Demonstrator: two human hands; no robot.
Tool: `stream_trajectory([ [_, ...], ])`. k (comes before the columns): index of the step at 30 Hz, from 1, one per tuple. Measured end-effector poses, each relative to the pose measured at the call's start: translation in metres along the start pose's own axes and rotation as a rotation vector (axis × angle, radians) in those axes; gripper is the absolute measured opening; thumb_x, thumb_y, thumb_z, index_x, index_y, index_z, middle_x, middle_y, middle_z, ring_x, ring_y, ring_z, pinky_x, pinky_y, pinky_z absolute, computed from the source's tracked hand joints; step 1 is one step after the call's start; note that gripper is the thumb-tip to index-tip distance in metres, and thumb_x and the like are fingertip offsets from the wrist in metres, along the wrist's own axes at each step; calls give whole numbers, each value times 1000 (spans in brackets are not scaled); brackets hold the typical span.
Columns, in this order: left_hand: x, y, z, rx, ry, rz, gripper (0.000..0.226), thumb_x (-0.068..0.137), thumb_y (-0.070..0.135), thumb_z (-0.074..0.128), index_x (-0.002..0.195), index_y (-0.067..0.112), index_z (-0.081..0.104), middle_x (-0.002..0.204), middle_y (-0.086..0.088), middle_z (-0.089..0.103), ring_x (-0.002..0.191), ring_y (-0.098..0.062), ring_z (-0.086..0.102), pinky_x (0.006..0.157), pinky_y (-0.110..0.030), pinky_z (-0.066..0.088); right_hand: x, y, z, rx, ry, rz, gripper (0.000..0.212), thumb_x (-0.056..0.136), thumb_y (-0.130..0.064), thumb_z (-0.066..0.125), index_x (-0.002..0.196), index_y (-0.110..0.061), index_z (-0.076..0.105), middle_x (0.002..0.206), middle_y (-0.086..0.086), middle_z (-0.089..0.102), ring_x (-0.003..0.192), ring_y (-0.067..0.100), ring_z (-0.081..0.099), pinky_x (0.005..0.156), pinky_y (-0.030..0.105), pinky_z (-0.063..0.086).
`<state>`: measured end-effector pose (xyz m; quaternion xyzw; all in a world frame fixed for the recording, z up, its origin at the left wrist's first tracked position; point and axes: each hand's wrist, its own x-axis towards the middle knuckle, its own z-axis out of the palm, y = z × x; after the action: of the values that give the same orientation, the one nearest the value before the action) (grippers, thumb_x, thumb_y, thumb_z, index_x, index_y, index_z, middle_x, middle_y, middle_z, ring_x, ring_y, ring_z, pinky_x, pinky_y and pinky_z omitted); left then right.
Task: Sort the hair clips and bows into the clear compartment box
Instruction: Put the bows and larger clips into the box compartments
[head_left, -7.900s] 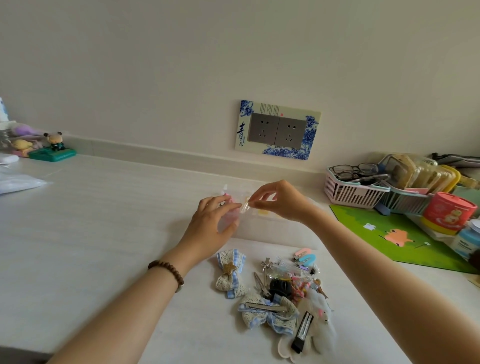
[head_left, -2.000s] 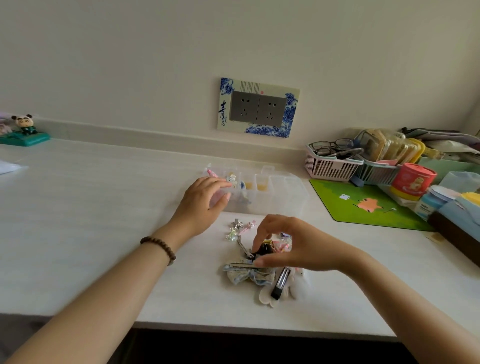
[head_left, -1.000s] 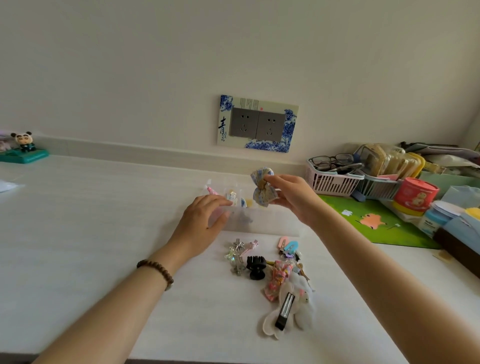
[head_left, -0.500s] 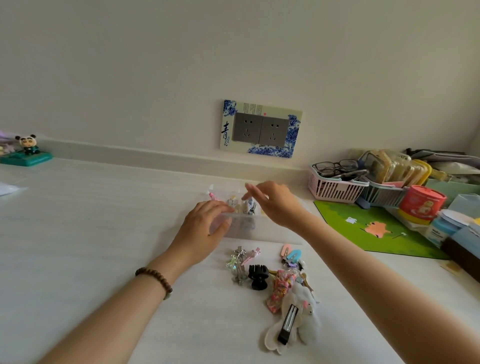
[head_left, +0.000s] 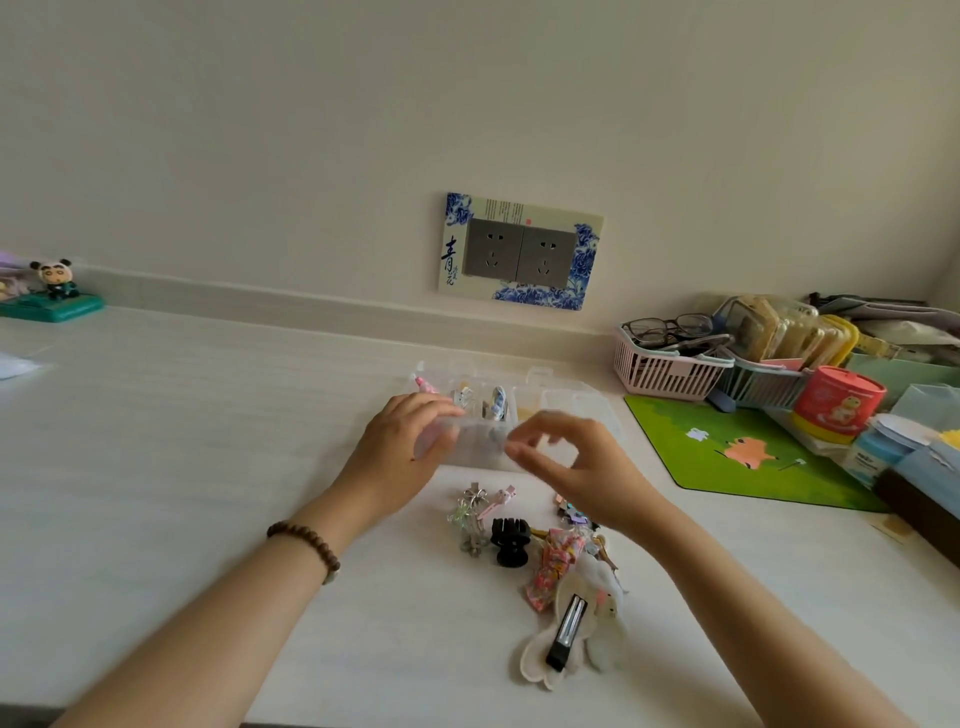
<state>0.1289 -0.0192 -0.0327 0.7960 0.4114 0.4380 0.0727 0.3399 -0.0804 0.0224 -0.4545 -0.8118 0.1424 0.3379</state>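
The clear compartment box stands mid-table with a blue patterned bow and small clips in its left cells. My left hand rests on the box's front-left corner, gripping its edge. My right hand hovers in front of the box, fingers curled apart, holding nothing. Below it lies a pile: a black claw clip, a silvery clip cluster, a pink patterned bow and a white plush rabbit clip with a black barrette on it.
To the right are a green mat, a pink basket with glasses, a red tub and more containers. A panda figure sits at the far left. A wall socket is behind the box.
My right hand carried the blue bow from the pile up to the box, left it in a compartment, and has drawn back toward the pile with nothing in it. My left hand stayed on the box.
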Motion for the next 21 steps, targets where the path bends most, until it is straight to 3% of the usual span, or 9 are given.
stream_trajectory([
  [2, 0, 2, 0, 0, 5, -2, 47, 85, 50, 34, 112, 23, 62, 117, 11, 56, 116, -7, 41, 99, -22, 28, -15, 1, 2, 25, -183, 64, 18, 79, -45, 65, 89, -30, 68, 91, -18, 65, 86, 1, 58, 75, 13, 40],
  [4, 0, 3, 0, 12, 3, 0, 48, 85, 50, 34, 115, 24, 62, 119, 10, 56, 117, -8, 41, 100, -22, 28, -24, 7, 5, 17, -261, 117, 20, 74, -48, 69, 89, -35, 67, 95, -18, 65, 90, 1, 56, 76, 13, 39],
  [8, -3, 3, 4, 61, -28, 11, 49, 85, 52, 34, 123, 30, 56, 125, 10, 52, 120, -9, 36, 104, -27, 26, -29, 11, 7, 32, -277, 144, 22, 67, -52, 74, 85, -44, 65, 94, -15, 65, 93, 2, 56, 76, 12, 40],
  [15, -4, 7, 6, 75, -32, 13, 47, 86, 52, 33, 122, 31, 55, 125, 14, 53, 121, -9, 35, 105, -35, 29, -33, 3, 9, 94, -312, 133, 27, 70, -35, 78, 94, -29, 68, 93, -15, 66, 91, -4, 58, 79, 2, 35],
  [18, -3, 6, 7, 72, -33, 9, 47, 86, 52, 33, 122, 31, 55, 124, 15, 53, 121, -9, 34, 105, -36, 29, -28, 3, 11, 133, -279, 108, 22, 74, -36, 75, 92, -27, 67, 92, -5, 71, 84, -2, 61, 78, 11, 37],
  [21, -3, 6, 7, 66, -38, 5, 47, 86, 54, 33, 121, 32, 55, 124, 15, 53, 120, -10, 35, 105, -36, 30, -9, 6, 2, 195, -52, 122, 24, 76, -35, 71, 96, -23, 65, 85, -3, 73, 76, 3, 64, 74, 20, 44],
])
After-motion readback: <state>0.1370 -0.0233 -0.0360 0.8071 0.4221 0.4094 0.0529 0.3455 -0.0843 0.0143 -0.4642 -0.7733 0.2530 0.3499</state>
